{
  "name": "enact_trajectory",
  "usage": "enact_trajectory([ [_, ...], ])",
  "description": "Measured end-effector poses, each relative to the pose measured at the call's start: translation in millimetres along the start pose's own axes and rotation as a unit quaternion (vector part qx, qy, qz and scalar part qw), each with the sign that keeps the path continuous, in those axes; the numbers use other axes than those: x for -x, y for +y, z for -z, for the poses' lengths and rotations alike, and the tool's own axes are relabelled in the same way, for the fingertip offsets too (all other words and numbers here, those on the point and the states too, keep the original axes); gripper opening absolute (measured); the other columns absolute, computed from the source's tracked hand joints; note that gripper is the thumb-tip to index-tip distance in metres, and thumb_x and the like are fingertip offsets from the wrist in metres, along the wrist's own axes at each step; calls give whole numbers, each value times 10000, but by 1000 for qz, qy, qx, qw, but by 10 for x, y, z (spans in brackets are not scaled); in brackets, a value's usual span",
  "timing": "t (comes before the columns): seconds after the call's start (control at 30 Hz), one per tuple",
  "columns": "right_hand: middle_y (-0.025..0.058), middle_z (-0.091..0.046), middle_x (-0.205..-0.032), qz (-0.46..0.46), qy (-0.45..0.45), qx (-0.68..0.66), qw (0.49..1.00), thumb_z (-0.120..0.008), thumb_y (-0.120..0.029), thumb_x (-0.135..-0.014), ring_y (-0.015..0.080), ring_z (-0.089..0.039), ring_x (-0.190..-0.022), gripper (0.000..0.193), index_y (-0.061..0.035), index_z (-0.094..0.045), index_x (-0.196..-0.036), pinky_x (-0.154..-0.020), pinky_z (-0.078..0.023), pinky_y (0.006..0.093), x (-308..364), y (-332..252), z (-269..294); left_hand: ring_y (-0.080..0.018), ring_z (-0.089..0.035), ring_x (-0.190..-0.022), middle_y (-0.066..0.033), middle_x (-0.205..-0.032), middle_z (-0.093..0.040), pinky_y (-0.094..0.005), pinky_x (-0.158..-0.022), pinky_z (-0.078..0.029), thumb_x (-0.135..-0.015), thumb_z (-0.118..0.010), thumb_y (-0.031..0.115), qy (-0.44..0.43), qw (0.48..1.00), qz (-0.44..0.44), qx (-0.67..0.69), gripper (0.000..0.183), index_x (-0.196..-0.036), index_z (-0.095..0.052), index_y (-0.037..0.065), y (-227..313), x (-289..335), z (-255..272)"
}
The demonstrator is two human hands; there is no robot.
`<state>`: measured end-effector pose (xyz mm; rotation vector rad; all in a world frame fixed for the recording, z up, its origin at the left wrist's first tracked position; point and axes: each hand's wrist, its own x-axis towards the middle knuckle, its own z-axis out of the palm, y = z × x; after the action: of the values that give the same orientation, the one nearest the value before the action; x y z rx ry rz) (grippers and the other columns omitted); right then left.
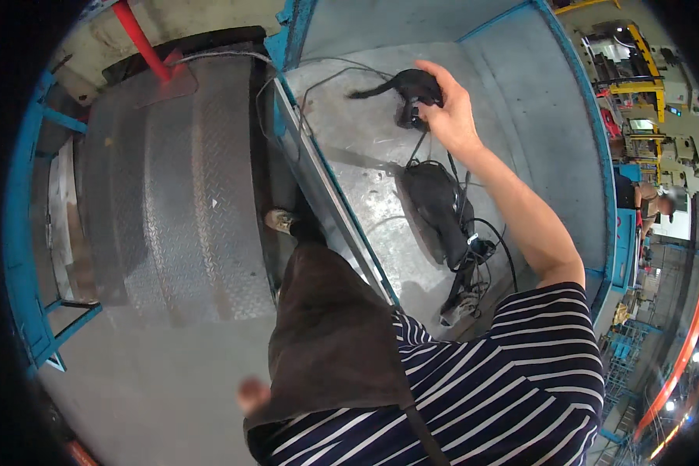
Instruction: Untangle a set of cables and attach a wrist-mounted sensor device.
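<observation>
Your right hand (453, 113): fingers curled round a black gadget (419, 82), upper centre | Done: gadget gripped | Not taken up: black bag (433, 200), cables (481, 250), right of centre | Left hand (254, 394): lower left (too blurred to tell)

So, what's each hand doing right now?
Left hand: apparently the blur beside the apron; open or closed, can't tell.
Right hand: holding a black item.

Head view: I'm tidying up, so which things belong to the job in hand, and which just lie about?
Apparently the job's:
- black object in the right hand
- likely the black bundle and tangled cables

Apparently just about:
- red post
- dark tread plate
</observation>
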<state>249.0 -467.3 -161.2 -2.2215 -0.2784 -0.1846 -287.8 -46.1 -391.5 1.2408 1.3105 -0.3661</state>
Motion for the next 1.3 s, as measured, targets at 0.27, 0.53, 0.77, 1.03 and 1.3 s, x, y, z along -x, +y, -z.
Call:
enact_trajectory([
  [0.27, 94, -647, -1007, 96, -46, 8, 994, -647, 24, -684, 157, -611, -936, 461, -38, -577, -1136, -842, -478, 287, 100, -268, -362, -150, -573, -594, -74, -692, -599, -259, -539, -468, -846, -542, 58, -16, 991, -96, -94, 110, -907, -608, -6, -356, -214, -2],
  [0.53, 215, -597, -1057, 69, -221, -17, 973, -703, -78, -657, 387, -567, -1006, 596, -50, -492, -1214, -835, -470, 435, 566, -262, -1411, -129, -570, -576, -68, -693, -586, -238, -540, -469, -870, -534, 59, -73, 981, -169, -60, 104, -884, -589, -27, 1502, 238, -795],
  [0.77, 186, -542, -1070, 58, -413, 80, 905, -732, -214, -611, 358, -536, -1020, 785, -66, -441, -1325, -849, -452, 427, 330, 218, -1401, -119, -565, -629, -62, -703, -587, -259, -568, -462, -848, -538, 3, -145, 920, -324, -168, 79, -880, -599, -38, 2578, -154, -1507],
  [1.03, 192, -658, -1003, -339, -194, 407, 826, -699, -235, -693, 347, -629, -984, 376, -28, -653, -1003, -834, -512, 429, -315, 1748, 286, -259, -613, -641, -152, -734, -622, -335, -597, -469, -833, -576, 34, -207, 758, -495, -372, 82, -896, -612, -3, 3766, -331, -2993],
  [1.3, 257, -644, -925, -380, -67, 286, 877, -644, -150, -694, 386, -635, -911, 209, 24, -665, -808, -792, -518, 460, -30, 2450, 411, -326, -622, -690, -180, -795, -627, -381, -622, -480, -822, -575, 27, -287, 704, -501, -413, 80, -893, -597, -2, 4069, -268, -3593],
])
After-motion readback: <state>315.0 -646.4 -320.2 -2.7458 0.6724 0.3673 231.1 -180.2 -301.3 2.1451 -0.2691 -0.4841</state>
